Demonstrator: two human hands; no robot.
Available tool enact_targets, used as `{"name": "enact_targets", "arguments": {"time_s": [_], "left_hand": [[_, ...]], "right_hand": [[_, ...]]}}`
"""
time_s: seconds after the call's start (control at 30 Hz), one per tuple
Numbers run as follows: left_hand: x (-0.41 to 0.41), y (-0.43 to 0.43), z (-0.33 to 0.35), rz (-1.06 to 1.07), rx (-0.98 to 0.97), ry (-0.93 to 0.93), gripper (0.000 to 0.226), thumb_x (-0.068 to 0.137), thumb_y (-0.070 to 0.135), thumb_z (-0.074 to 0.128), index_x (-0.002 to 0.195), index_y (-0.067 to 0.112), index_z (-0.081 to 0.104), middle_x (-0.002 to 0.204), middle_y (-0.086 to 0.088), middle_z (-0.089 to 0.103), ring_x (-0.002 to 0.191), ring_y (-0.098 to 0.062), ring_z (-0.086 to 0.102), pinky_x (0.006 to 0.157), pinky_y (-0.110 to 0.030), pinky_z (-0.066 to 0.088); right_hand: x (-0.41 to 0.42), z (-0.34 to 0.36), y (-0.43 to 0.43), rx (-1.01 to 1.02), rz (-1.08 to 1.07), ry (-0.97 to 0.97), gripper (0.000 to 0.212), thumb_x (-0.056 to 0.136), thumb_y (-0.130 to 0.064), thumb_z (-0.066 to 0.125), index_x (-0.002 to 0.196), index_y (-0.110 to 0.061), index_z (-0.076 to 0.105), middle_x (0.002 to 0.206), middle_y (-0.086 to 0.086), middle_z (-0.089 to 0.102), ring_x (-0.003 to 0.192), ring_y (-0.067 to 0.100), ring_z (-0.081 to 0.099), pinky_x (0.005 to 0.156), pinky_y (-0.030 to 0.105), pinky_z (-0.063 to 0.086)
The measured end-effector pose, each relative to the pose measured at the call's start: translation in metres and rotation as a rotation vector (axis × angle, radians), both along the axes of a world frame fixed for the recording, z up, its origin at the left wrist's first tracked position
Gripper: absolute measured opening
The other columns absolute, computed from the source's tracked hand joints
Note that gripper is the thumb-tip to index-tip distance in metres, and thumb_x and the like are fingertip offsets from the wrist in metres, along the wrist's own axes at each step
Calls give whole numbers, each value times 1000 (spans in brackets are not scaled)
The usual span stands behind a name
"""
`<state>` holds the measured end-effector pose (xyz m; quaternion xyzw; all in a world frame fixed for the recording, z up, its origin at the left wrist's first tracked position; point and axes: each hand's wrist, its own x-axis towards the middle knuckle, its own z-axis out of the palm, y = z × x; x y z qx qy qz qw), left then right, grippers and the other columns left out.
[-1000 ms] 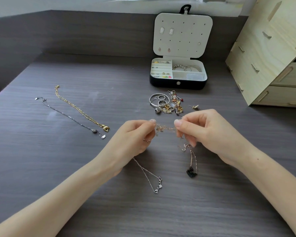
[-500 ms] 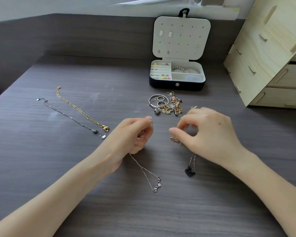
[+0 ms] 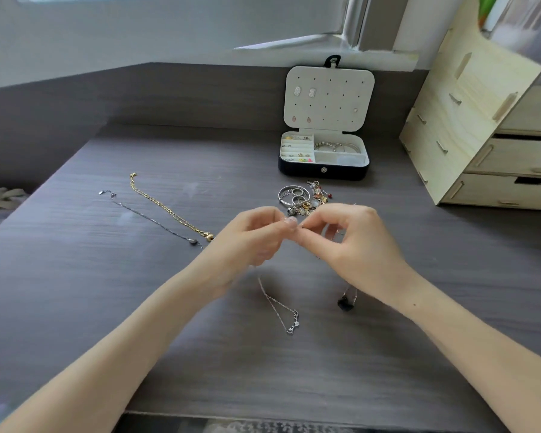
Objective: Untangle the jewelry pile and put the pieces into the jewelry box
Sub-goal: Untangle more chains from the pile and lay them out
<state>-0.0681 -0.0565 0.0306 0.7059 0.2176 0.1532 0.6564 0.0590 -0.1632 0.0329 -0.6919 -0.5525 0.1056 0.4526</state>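
Note:
My left hand and my right hand meet fingertip to fingertip above the table's middle, both pinching thin tangled chains. A silver chain with a small charm hangs down from my left hand. A chain with a black pendant hangs below my right hand. The jewelry pile of rings, a bangle and charms lies just behind my fingers. The open jewelry box stands at the back, its white lid upright, with rings and bracelets inside.
A gold chain and a dark silver chain lie stretched out on the left of the grey wooden table. A wooden drawer unit stands at the back right. A wall runs behind the table.
My hands have come together again and risen a little, fingertips touching. The view has tilted up, showing more of the window.

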Motion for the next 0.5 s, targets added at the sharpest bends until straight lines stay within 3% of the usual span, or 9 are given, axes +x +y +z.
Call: {"name": "enact_targets", "arguments": {"time_s": [0.1, 0.33, 0.43, 0.5], "left_hand": [[-14, 2, 7, -43, -19, -70, 13, 76, 22, 60, 81, 11, 57, 51, 12, 40, 47, -6, 31, 46, -16, 22], [-58, 10, 11, -98, 59, -163, 26, 75, 39, 60, 60, 19, 64, 59, -1, 51, 55, -13, 44, 58, -16, 37], [-83, 25, 15, 26, 89, -156, 26, 72, 41, 60, 59, 19, 62, 61, -4, 49, 57, -15, 41, 58, -18, 35], [-102, 40, 20, 114, 150, -127, 25, 72, 43, 61, 61, 20, 63, 62, -3, 48, 58, -11, 42, 60, -16, 36]], "right_hand": [[2, 26, -11, -10, 146, 364, 12, 84, -13, 69, 73, -12, 67, 68, 1, 68, 63, 10, 59, 65, 29, 48], [-5, 66, -8, 146, 306, 716, 14, 78, -13, 61, 65, -11, 67, 65, 8, 64, 59, 22, 55, 55, 29, 47], [-12, 77, 3, 178, 306, 775, 15, 77, -14, 60, 63, -12, 67, 64, 8, 63, 56, 21, 54, 53, 29, 47], [-20, 76, 11, 143, 235, 679, 12, 77, -12, 63, 66, -9, 66, 63, 10, 64, 55, 20, 55, 53, 28, 46]]}}
